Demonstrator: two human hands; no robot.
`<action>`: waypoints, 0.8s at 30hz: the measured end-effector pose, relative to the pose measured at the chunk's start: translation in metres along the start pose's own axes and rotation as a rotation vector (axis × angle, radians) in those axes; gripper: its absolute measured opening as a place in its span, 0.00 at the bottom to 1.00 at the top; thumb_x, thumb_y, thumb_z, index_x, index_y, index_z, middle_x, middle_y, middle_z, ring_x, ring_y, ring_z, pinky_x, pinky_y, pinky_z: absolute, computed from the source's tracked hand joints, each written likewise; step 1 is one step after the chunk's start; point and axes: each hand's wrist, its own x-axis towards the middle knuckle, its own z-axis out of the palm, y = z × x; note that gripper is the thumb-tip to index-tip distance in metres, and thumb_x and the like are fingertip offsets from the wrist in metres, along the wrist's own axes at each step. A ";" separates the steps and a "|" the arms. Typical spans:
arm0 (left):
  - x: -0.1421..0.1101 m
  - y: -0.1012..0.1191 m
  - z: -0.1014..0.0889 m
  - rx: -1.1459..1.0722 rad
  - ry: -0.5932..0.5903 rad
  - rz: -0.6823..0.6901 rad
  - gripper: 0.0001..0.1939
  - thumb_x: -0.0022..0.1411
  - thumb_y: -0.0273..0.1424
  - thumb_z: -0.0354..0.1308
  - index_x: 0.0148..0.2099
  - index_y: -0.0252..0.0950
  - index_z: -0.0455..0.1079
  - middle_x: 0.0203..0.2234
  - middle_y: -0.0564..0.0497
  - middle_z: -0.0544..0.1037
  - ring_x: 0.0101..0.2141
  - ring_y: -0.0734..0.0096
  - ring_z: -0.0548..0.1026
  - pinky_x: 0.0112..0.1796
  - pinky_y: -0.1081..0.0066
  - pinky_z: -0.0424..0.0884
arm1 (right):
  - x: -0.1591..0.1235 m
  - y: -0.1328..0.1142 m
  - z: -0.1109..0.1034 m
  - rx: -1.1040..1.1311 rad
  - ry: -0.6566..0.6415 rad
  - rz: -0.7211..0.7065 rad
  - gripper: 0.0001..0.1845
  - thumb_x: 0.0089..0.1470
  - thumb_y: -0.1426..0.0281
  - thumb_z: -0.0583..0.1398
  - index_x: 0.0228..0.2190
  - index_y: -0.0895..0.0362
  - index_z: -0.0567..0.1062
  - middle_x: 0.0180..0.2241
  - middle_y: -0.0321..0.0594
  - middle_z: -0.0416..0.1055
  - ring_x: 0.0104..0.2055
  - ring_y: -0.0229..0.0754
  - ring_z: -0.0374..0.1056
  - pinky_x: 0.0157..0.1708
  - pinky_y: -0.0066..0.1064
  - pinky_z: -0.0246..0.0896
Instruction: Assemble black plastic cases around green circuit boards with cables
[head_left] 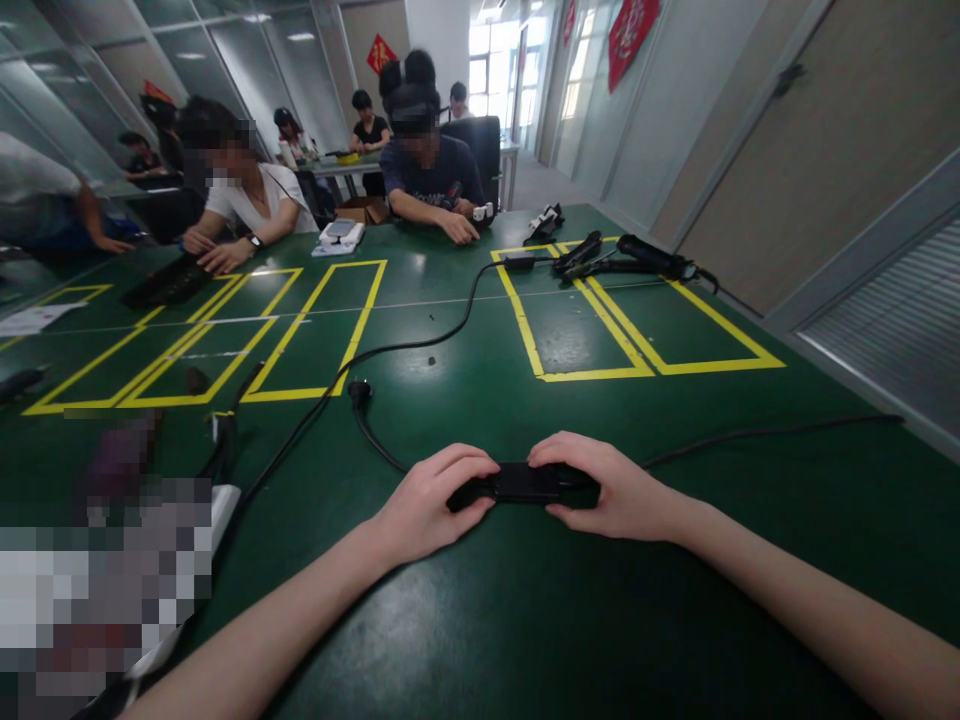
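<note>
A black power adapter (527, 482) lies between my two hands at the near middle of the green table. My left hand (442, 495) grips its left end, thumb on the near side and fingers on the far side. At the other end my right hand (592, 485) pinches the adapter in the same way. From under my left hand a black cord runs out to a plug (360, 392) resting on the table. Another thin black cable (765, 432) leads from behind my right hand toward the table's right edge.
Yellow tape rectangles (600, 376) mark the green table (465, 640). Bundled black cables (585, 258) and a second adapter (519, 260) lie at the far right, its long cord crossing leftward. A white object, partly pixelated (225, 510), is near left. Two people sit across the table.
</note>
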 end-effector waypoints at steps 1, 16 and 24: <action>0.000 0.000 0.000 0.005 -0.006 0.003 0.13 0.69 0.28 0.59 0.55 0.38 0.72 0.47 0.43 0.80 0.46 0.63 0.81 0.48 0.64 0.81 | 0.000 0.000 0.001 -0.006 0.005 -0.018 0.21 0.53 0.73 0.66 0.49 0.52 0.75 0.47 0.46 0.79 0.48 0.49 0.76 0.48 0.41 0.74; -0.003 0.001 -0.003 0.139 -0.036 0.055 0.22 0.68 0.29 0.60 0.63 0.40 0.68 0.52 0.41 0.79 0.49 0.58 0.80 0.50 0.60 0.80 | 0.004 -0.004 0.011 -0.152 -0.010 -0.113 0.18 0.58 0.69 0.65 0.50 0.55 0.75 0.44 0.47 0.79 0.46 0.48 0.74 0.48 0.41 0.71; 0.000 -0.001 -0.005 0.199 -0.070 0.054 0.20 0.68 0.33 0.62 0.61 0.39 0.70 0.46 0.43 0.82 0.44 0.58 0.81 0.47 0.59 0.79 | 0.003 -0.008 0.012 -0.172 0.212 -0.127 0.02 0.64 0.69 0.59 0.36 0.54 0.70 0.37 0.44 0.76 0.37 0.44 0.71 0.37 0.36 0.66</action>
